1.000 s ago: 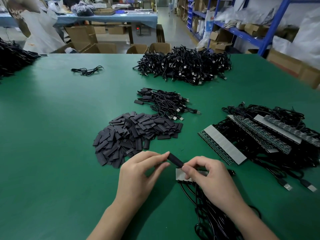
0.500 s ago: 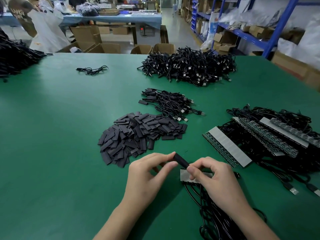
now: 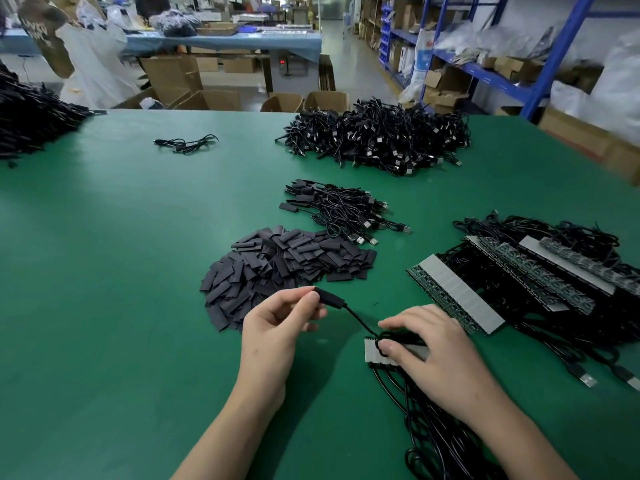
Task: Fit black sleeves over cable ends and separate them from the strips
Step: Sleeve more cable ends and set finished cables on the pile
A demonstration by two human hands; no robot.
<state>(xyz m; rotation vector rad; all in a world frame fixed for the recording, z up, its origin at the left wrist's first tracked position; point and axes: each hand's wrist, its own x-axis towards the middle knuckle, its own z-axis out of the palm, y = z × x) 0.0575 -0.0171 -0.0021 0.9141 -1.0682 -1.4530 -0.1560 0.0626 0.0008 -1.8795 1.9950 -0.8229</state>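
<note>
Pinching sleeve [image 3: 331, 300] in left hand [image 3: 273, 329], axis pointing right, flat right hand [image 3: 437, 353] pressing strip [image 3: 372, 352]

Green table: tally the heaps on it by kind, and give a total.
Loose sleeve heap: 1
Free cable heaps: 3
Strip-bound cable bunches: 2, the near one under the right hand
Stray cable tangle: 1
Total: 7

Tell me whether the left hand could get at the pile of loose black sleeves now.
Probably yes. The pile of loose sleeves lies just beyond the left hand, with nothing between. But its grip is taken: it pinches a sleeved cable end, which it would likely have to release first.
</note>
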